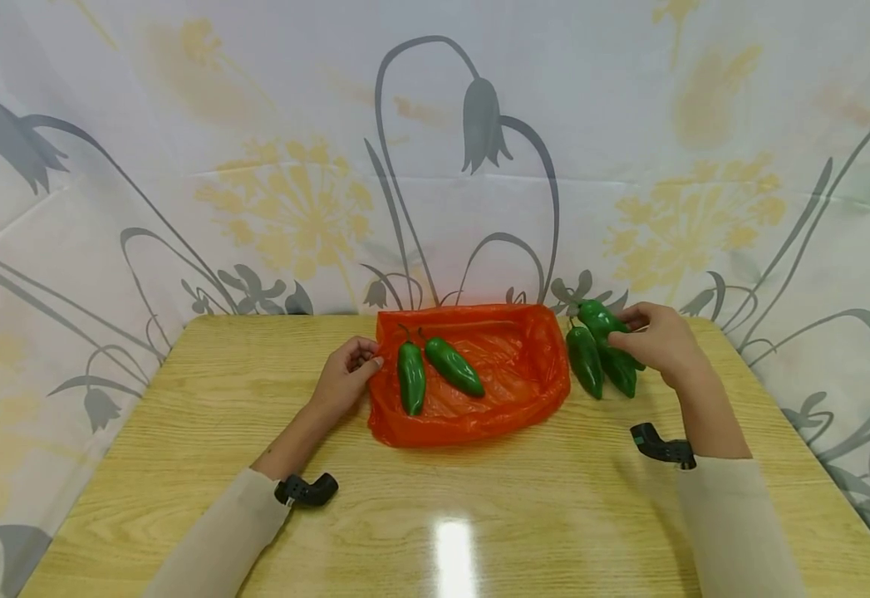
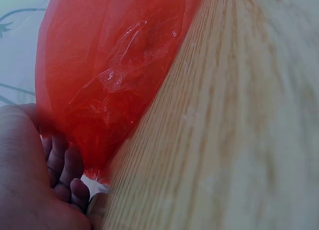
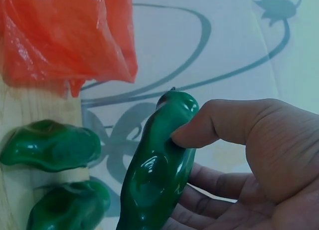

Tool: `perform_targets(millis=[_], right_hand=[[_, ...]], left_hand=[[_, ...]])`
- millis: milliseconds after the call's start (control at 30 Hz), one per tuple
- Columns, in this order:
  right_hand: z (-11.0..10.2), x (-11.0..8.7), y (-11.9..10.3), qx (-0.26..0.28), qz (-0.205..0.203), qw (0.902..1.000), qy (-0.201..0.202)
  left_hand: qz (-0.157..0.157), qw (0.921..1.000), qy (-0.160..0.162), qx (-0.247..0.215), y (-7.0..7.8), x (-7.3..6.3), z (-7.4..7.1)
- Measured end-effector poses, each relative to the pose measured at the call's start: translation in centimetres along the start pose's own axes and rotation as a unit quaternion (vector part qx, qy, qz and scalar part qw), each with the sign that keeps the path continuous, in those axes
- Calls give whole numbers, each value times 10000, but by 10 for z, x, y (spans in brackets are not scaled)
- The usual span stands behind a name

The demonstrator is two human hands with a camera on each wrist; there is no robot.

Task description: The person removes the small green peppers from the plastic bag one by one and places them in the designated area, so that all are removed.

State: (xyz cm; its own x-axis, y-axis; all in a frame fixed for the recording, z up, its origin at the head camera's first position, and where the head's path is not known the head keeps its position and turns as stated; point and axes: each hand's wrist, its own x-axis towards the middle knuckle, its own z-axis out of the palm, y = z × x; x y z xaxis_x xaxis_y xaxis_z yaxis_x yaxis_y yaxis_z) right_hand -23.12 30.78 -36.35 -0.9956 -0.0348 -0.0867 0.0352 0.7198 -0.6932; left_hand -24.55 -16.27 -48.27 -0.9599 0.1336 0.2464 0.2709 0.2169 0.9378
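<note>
The green pepper (image 3: 152, 165) that I lift is at the right of the bag, tilted, with its stem end up; my right hand (image 1: 662, 340) holds it, the thumb on one side and the fingers on the other, so the grasp is narrow. Close below it, two more peppers (image 1: 585, 363) lie on the table, side by side; one more green tip shows near my hand, but I cannot tell if it belongs to the lifted one. Just to the left is the red plastic bag (image 1: 505, 430), spread open, its rim standing like a low wall; inside it rest two other peppers (image 1: 454, 367), near its left end. My left hand (image 1: 345, 378) pinches the left rim of this bag, with the thumb at the inner side. The step in hand, as I judge, is the taking of one pepper with the right while the left steadies the bag; the next move calls for a firm pinch, because the skin looks slippery, and for clearance from the neighbours. Around all is the wooden table (image 1: 375, 531); behind it hangs a flowered cloth (image 1: 435, 224).
</note>
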Motion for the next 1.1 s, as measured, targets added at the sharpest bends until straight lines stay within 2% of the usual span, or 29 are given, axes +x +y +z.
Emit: perform_targets(millis=[500,700,1100], right_hand=[[-11,1,28,316,434,9985,-130],[-17,1,41,319,619,9972,-259],[-23,3,61,356,854,9955,-220]], left_hand=[[100,9999,-28,-41,1,1,0],[-31,10000,-21,-32,3,0,0],[-64,10000,-44,35,2,0,0]])
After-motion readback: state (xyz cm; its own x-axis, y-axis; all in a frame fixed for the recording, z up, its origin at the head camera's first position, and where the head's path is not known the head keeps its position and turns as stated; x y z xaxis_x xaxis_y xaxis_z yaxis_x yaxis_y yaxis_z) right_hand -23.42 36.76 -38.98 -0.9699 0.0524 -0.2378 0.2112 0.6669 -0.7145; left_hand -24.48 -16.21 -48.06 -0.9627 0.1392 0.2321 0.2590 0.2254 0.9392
